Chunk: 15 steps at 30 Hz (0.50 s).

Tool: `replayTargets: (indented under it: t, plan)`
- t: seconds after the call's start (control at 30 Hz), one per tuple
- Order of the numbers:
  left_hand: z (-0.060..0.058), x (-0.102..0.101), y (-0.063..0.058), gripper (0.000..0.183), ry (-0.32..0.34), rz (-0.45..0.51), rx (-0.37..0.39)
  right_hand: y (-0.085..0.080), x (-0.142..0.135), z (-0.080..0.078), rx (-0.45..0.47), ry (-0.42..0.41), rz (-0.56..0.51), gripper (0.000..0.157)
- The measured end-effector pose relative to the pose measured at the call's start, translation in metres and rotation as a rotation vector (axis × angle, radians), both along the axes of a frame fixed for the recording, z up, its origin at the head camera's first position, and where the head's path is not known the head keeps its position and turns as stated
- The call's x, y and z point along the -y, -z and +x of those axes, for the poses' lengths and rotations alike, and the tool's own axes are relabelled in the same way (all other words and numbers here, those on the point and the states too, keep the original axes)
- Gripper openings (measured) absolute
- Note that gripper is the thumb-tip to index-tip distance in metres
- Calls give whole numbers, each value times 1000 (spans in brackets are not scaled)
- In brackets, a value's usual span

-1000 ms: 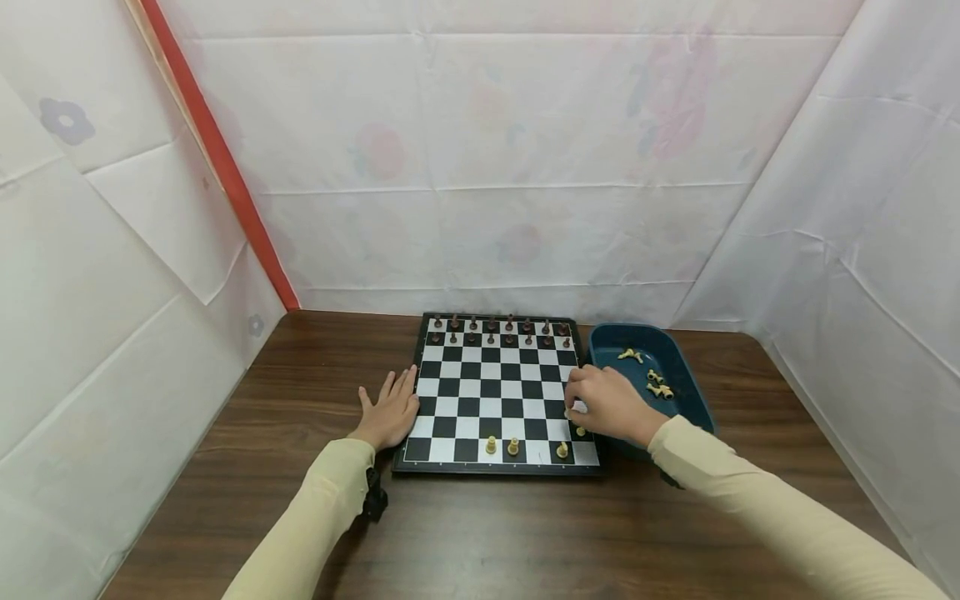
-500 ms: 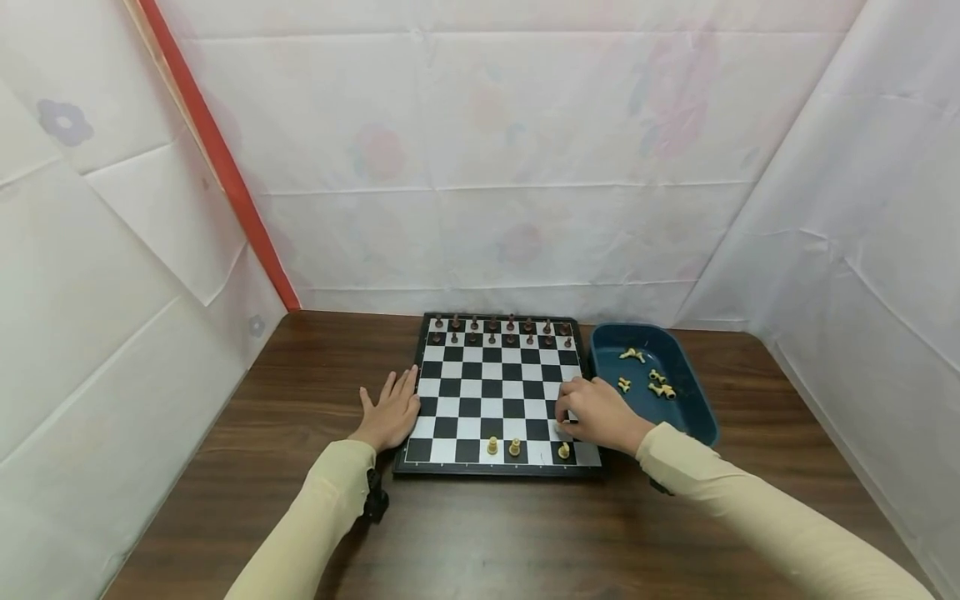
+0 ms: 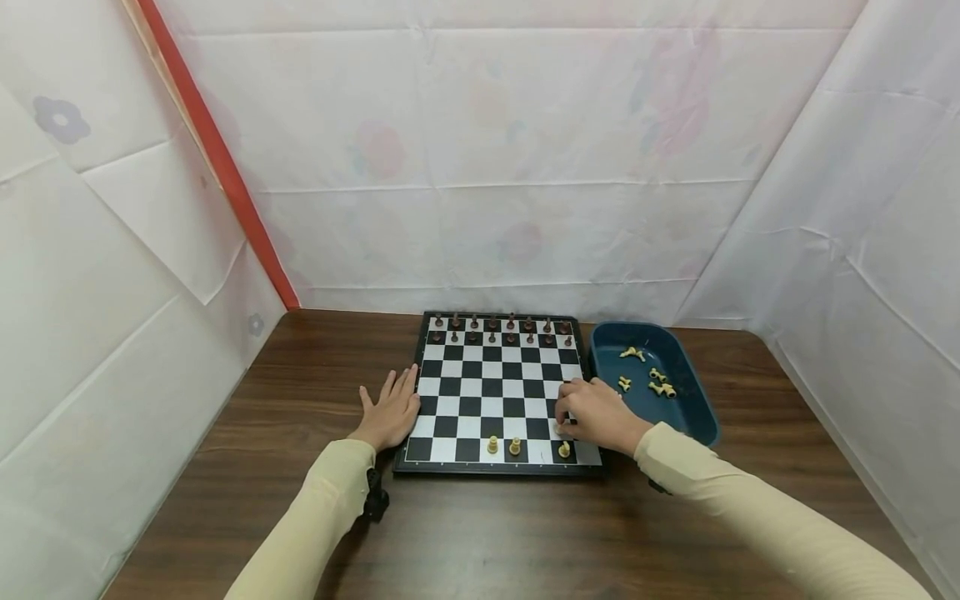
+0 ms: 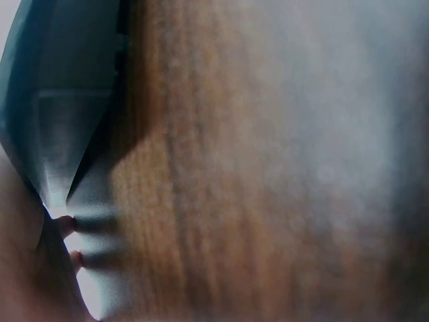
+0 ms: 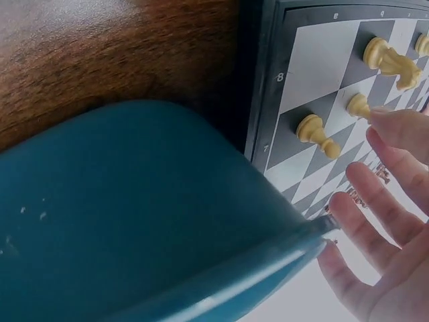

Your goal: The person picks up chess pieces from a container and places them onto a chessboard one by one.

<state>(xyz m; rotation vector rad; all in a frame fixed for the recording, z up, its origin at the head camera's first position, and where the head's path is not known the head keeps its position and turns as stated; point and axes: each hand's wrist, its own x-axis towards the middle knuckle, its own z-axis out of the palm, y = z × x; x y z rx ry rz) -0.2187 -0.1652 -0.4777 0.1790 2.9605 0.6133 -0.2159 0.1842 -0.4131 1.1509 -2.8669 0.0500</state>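
Note:
My left hand point(image 3: 391, 413) lies flat with spread fingers along the left edge of the chessboard point(image 3: 491, 387); the left wrist view shows mostly blurred table. At the board's near right corner my right hand point(image 3: 596, 414) pinches a cream pawn point(image 5: 358, 106) between thumb and forefinger, its base down at a white square. Beside it stands another cream pawn point(image 5: 318, 136), hidden by the hand in the head view. A cream knight point(image 3: 564, 450) stands on the nearest row, with two more cream pieces point(image 3: 514, 447) further left.
Dark red chess pieces point(image 3: 492, 325) fill the two far rows. A blue tray point(image 3: 703, 408) with several loose cream pieces point(image 3: 660, 387) stands against the board's right side, under my right forearm. White sheets point(image 3: 480, 150) enclose the wooden table point(image 3: 495, 533).
My right hand has shifted slightly left, from the board's right edge to the square in front of the knight, and then stays there. My left hand keeps its place.

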Motion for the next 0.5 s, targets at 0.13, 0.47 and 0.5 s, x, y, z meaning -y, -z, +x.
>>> replayTargets:
  t: [0.13,0.47,0.5]
  plan:
    - [0,0,0,56,1,-6,2,-6,-2,-1,7,14,3,10]
    - [0,0,0,57,-9,-7,2,-36,-26,-16,-53,122,-30,10]
    - [-1,0,0,57,-8,-9,4,-38,-29,-18,-64,126,-34,10]
